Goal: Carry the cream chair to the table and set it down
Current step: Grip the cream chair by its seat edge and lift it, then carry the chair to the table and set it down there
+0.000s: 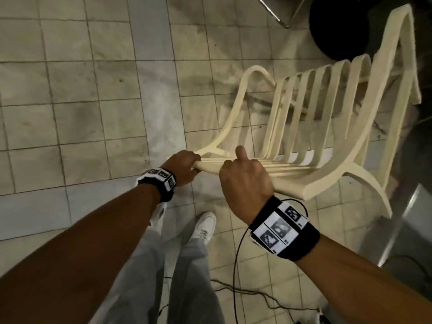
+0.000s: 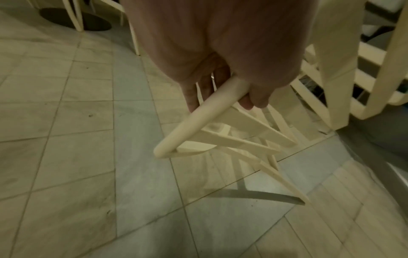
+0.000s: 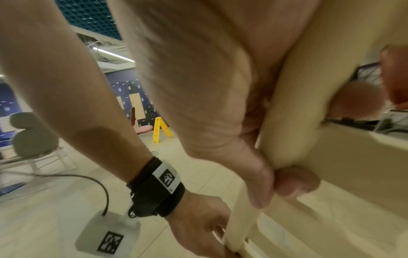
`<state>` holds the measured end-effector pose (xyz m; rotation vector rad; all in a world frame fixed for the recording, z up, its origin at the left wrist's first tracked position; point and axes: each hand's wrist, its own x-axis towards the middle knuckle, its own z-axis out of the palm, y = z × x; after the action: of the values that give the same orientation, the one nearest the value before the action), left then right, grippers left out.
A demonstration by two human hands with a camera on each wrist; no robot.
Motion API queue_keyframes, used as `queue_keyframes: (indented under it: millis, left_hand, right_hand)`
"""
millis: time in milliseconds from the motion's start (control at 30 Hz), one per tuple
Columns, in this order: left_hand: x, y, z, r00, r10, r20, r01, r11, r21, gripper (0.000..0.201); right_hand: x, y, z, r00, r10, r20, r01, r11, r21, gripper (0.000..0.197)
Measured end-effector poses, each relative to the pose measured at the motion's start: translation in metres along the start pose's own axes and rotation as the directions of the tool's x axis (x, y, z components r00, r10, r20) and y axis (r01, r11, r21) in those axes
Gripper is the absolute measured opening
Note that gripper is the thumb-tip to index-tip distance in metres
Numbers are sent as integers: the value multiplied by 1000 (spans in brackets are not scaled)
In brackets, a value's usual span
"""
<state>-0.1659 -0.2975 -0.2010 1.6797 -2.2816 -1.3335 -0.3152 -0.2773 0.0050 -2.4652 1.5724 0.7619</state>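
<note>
The cream chair (image 1: 304, 127), slatted and made of plastic, hangs tilted in front of me over the tiled floor. Both hands hold its top rail. My left hand (image 1: 184, 167) wraps the rail's rounded left end (image 2: 198, 118), fingers curled under it. My right hand (image 1: 245, 181) grips the rail further right, thumb raised over the slats; in the right wrist view its fingers (image 3: 295, 185) curl round the cream rail (image 3: 293, 108). My left hand (image 3: 203, 227) also shows there, low down. No tabletop is in view.
A round black pedestal base (image 1: 350, 26) sits on the floor beyond the chair, with thin metal legs (image 1: 275, 17) nearby. More cream chair legs (image 2: 75, 17) stand by it. A cable (image 1: 236, 265) trails by my feet. A yellow floor sign (image 3: 161, 131) stands far off.
</note>
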Motion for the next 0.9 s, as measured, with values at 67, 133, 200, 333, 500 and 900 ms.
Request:
queue_keyframes:
  millis: [67, 133, 200, 333, 500, 900]
  left_hand:
    - [-13, 13, -16, 995, 98, -29, -96, 994, 46, 24]
    - [-29, 31, -38, 983, 171, -65, -164, 981, 99, 25]
    - [-44, 49, -60, 970, 221, -99, -206, 968, 142, 27]
    - [-78, 91, -99, 944, 316, -97, -278, 918, 284, 30]
    - [-110, 139, -130, 907, 410, -102, -332, 841, 427, 29]
    - [-140, 262, -132, 865, 501, 22, -393, 650, 651, 50]
  right_hand:
    - [-22, 13, -20, 999, -9, -43, 8, 1000, -16, 23]
    - [-49, 29, -40, 998, -33, -55, 32, 999, -22, 23]
    - [-73, 44, -54, 997, -36, -73, 35, 999, -7, 17]
    - [-124, 65, -73, 992, 55, -110, -53, 998, 17, 11]
    - [-182, 88, -71, 973, 63, -220, -50, 997, 63, 13]
    - [-291, 130, -16, 887, 342, -312, -235, 913, 333, 23]
